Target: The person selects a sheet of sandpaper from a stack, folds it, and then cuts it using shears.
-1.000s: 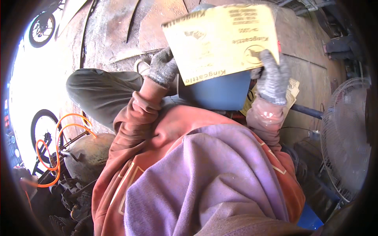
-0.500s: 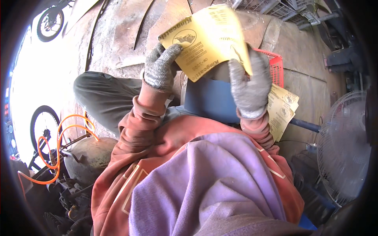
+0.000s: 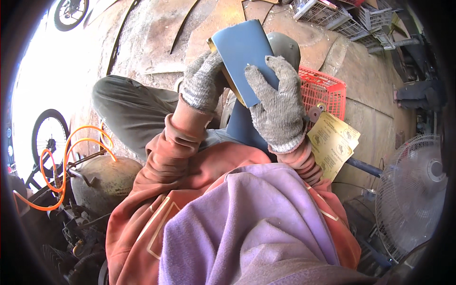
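Observation:
A sheet of sandpaper (image 3: 244, 54) is held up over my lap, its blue-grey face toward me. Along its left side a strip of yellow backing shows, so the sheet looks folded or curled. My left hand (image 3: 202, 83), in a grey knit glove, is closed around that left edge, with some fingers hidden behind it. My right hand (image 3: 280, 107), gloved alike, holds the lower right part; thumb and index finger lie apart across the blue face, and the other fingers are partly hidden. Below the sheet, a blue surface (image 3: 244, 128) lies across my lap.
Beside my right wrist lie several yellow sandpaper sheets (image 3: 332, 145). A red plastic basket (image 3: 339, 92) stands beyond them. At the right is a fan (image 3: 408, 185); at the left, a rusty tank (image 3: 104, 183) with an orange hose (image 3: 61, 175). Grey crates (image 3: 327, 19) stand far right.
The sandpaper has turned from its yellow printed side to its blue-grey face and looks smaller, apparently folded. My right hand has moved left onto that face, uncovering more of the red basket.

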`<state>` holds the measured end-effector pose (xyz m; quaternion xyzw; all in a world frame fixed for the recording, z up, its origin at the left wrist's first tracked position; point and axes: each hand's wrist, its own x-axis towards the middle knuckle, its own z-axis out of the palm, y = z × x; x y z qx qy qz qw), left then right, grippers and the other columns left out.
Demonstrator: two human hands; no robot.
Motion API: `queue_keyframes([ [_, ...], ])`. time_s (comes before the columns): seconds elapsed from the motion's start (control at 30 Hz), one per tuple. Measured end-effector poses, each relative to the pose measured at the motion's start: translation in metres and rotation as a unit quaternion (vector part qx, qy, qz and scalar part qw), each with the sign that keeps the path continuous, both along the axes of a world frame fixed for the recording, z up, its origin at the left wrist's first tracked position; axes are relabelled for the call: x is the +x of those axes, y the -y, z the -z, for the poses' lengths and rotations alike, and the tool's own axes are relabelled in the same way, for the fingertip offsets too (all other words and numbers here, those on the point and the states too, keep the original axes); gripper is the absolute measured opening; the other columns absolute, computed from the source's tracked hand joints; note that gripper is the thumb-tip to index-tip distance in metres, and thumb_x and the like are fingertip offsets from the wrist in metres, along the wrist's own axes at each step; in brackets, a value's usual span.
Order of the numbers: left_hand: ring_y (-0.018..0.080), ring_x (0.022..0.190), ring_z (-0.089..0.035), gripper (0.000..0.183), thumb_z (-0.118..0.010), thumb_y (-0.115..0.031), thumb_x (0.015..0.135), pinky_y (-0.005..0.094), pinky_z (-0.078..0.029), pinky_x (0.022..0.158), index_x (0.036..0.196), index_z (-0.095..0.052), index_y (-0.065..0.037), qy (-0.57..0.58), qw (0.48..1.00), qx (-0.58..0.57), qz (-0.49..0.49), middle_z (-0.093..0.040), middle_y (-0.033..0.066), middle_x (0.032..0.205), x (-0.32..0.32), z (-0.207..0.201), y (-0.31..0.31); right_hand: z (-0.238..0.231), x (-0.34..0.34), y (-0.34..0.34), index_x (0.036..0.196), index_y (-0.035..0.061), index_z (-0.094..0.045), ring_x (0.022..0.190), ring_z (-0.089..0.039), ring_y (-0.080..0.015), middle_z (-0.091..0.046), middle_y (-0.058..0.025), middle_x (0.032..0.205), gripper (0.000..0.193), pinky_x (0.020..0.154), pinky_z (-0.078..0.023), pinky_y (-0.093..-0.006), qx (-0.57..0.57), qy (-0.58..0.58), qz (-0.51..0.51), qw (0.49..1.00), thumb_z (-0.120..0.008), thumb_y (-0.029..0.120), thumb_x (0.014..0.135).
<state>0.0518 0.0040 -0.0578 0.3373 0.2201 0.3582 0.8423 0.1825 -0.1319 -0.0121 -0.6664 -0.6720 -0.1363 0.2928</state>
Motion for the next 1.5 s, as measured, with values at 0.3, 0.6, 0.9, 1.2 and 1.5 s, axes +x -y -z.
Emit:
queue_keyframes([
  [0.3, 0.0195, 0.091, -0.07, 0.044, -0.07, -0.037, 0.096, 0.0328, -0.056, 0.082, 0.119, -0.067, 0.001, -0.023, 1.0, -0.009, -0.004, -0.072, 0.0106, 0.107, 0.002, -0.003, 0.003, -0.002, -0.005, -0.003, 0.124, 0.0131, -0.069, 0.121, -0.055, -0.042, -0.056, -0.0198, 0.13, 0.05, 0.106, -0.045, -0.0529, -0.009, 0.035, 0.008, 0.999, -0.073, 0.012, 0.074],
  [0.6, 0.0117, 0.081, -0.065, 0.021, -0.071, -0.016, 0.094, 0.0276, -0.052, 0.076, 0.107, -0.073, 0.001, -0.133, 0.974, 0.18, 0.02, -0.074, 0.0047, 0.092, -0.016, -0.026, -0.006, -0.02, 0.014, -0.008, 0.131, -0.0004, -0.058, 0.115, -0.057, -0.028, -0.059, -0.0174, 0.127, 0.059, 0.099, -0.048, -0.0406, 0.025, -0.387, -0.092, 0.917, -0.084, 0.024, 0.083],
  [0.9, 0.0115, 0.085, -0.066, 0.026, -0.071, -0.02, 0.095, 0.0287, -0.053, 0.079, 0.109, -0.073, 0.002, -0.149, 0.965, 0.174, 0.13, -0.074, 0.0058, 0.096, -0.017, -0.033, 0.002, 0.006, 0.04, -0.05, 0.085, 0.0003, -0.071, 0.074, -0.062, -0.0215, -0.068, -0.011, 0.08, 0.026, 0.072, -0.05, -0.0359, 0.088, -0.466, 0.009, 0.88, -0.076, 0.025, 0.092],
  [1.2, 0.017, 0.094, -0.065, 0.032, -0.067, -0.022, 0.098, 0.031, -0.053, 0.084, 0.12, -0.065, 0.001, -0.008, 0.997, 0.067, -0.03, -0.069, 0.0054, 0.105, -0.012, 0.003, -0.014, -0.029, -0.004, -0.043, 0.079, 0.0013, -0.067, 0.071, -0.063, -0.0318, -0.065, -0.0167, 0.075, 0.031, 0.063, -0.045, -0.0398, 0.032, -0.356, -0.001, 0.934, -0.075, 0.028, 0.091],
  [1.5, 0.0248, 0.106, -0.066, 0.038, -0.061, -0.028, 0.101, 0.0419, -0.052, 0.097, 0.129, -0.06, -0.002, -0.022, 0.99, 0.133, -0.041, -0.068, 0.0102, 0.117, 0.002, -0.047, -0.014, 0.018, -0.009, -0.032, 0.086, 0.0099, -0.07, 0.067, -0.064, -0.0334, -0.064, -0.0126, 0.079, 0.033, 0.057, -0.047, -0.0452, 0.126, -0.185, -0.013, 0.975, -0.071, 0.043, 0.091],
])
